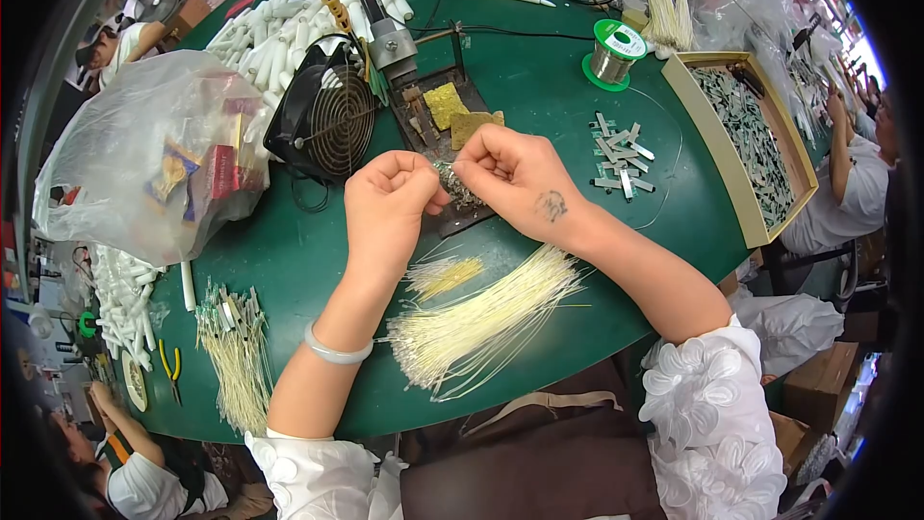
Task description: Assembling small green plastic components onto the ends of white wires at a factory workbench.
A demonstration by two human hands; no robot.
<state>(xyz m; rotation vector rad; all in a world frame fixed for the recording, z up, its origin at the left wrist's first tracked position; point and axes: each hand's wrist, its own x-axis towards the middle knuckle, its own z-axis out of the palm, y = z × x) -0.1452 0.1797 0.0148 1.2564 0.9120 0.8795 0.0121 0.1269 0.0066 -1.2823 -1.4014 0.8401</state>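
Observation:
Over the far middle of the green table, my left hand (390, 200) and my right hand (520, 178) meet almost fingertip to fingertip. Both are closed in a pinch, and what they hold is too small and hidden to name. Under and behind the fingers is a dark metal tray (466, 224) with solder scraps, a yellow sponge (444, 106) and a brownish sponge (474, 125). Nearer me lie a large bundle of thin pale-yellow wires (486, 323) and a smaller wire bunch (452, 275). Small flat metal-and-green pieces (624, 156) lie loose to the right.
A solder spool (612, 58) stands beyond those pieces, left of a shallow carton (720, 162) full of similar ones. Leftward are a black fan (339, 120), a plastic bag (106, 159), white tubes (279, 34), finished-looking wire bunches (236, 366) and yellow-handled pliers (171, 368). Co-workers sit at both sides.

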